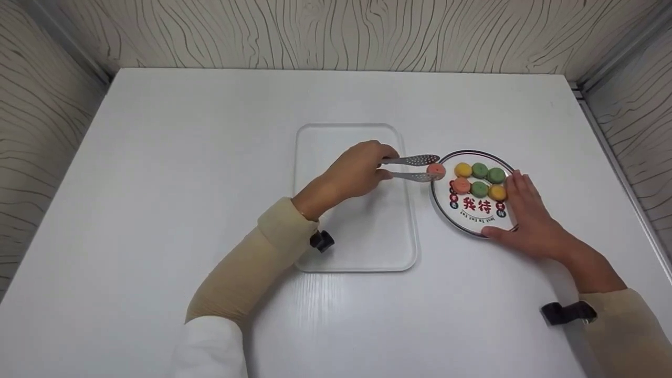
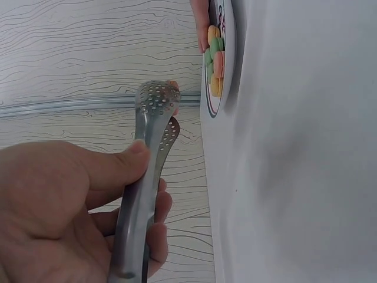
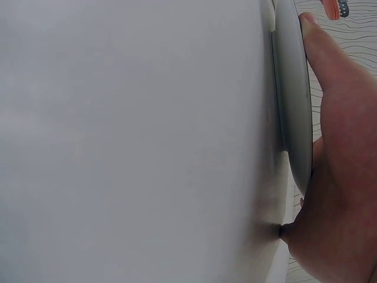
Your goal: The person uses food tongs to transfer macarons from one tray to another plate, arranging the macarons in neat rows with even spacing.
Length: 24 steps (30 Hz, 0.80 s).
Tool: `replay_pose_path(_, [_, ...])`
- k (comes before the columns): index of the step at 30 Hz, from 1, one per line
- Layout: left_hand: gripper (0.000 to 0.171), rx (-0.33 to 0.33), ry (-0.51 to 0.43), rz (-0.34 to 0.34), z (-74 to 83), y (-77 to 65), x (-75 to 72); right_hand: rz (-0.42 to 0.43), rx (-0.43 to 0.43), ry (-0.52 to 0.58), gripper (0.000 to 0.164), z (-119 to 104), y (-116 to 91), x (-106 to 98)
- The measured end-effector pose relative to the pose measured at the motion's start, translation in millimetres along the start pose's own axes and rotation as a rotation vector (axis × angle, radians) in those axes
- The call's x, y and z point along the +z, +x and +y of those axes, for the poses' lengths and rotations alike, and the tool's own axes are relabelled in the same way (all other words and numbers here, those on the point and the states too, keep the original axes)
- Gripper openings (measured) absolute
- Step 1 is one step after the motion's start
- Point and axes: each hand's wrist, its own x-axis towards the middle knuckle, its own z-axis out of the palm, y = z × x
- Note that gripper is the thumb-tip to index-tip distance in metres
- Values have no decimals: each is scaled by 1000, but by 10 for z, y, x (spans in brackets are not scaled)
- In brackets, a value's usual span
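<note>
My left hand (image 1: 357,170) grips metal tongs (image 1: 416,160) with perforated tips. Between those tips sits a pink macaron (image 1: 437,168), overlapping the left rim of a round plate (image 1: 446,210) in the head view. Thumb and fingers press the tongs' two arms from either side in the left wrist view, where the tips mostly hide that macaron. On the plate lie several yellow, green and pink macarons (image 1: 479,189) in two rows. My right hand (image 1: 533,220) rests against the plate's right side, fingers extended along its edge and thumb on the near rim.
A white rectangular tray (image 1: 362,257) lies left of the plate, partly beneath my left forearm. Both stand on a white table (image 1: 157,184). Wood-grain patterned panels (image 1: 341,34) rise behind the table and at both sides.
</note>
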Motion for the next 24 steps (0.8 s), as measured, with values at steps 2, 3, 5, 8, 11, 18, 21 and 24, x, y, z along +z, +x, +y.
replay_pose_path(2, [33,5,5,0,26,9,14,5,-3,2,121,7,-1,5])
replay_pose_path(3, [33,9,10,0,37,15,22,6,-5,2,121,10,-3,7])
replay_pose_path(5, [33,16,22,-2,61,23,33,9,-8,5,120,14,-5,10])
replay_pose_path(8, [33,24,34,-9,100,37,57,9,-12,9,120,18,-6,12])
replay_pose_path(11, [32,25,49,-22,141,58,89,8,-14,6,120,16,-5,13])
replay_pose_path(18, [32,-4,59,-60,236,120,167,7,-16,5,120,8,-4,9])
replay_pose_path(21, [33,-5,68,-73,273,132,195,7,-17,9,120,2,-3,7])
replay_pose_path(24, [33,-2,80,-82,299,148,222,5,-12,7,120,-5,-3,2])
